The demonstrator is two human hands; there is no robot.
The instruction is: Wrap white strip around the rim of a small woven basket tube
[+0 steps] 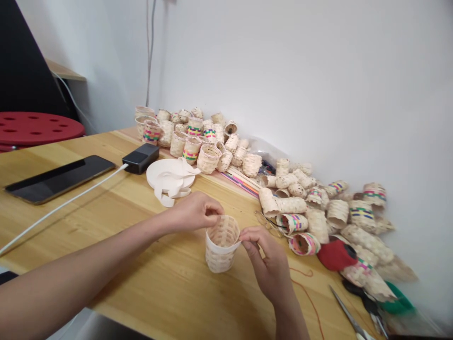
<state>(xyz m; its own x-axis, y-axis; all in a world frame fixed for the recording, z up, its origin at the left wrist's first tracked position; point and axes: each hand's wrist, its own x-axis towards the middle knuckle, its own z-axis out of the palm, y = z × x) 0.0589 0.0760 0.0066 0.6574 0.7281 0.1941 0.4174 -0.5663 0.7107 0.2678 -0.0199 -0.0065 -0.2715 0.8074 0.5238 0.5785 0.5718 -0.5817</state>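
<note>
A small woven bamboo basket (pixel 219 262) stands upright on the table in front of me, its open mouth facing up. A pale flat strip (pixel 221 250) runs around the near side of its rim. At the back left of the rim, my left hand (pixel 198 212) is closed, thumb and fingers pinched together at the edge. My right hand (pixel 264 257) pinches the right side of the rim, where the strip meets the fingertips. Whether each pinch takes in the strip, the rim or both is partly hidden by the fingers.
Several finished-looking woven baskets (pixel 209 158) are heaped along the wall. A roll of white strip (pixel 170 174), a phone (pixel 60 178) and a black cabled device (pixel 141 158) lie left. Scissors (pixel 348 311), orange thread (pixel 307 293) and a red item (pixel 336 255) lie right.
</note>
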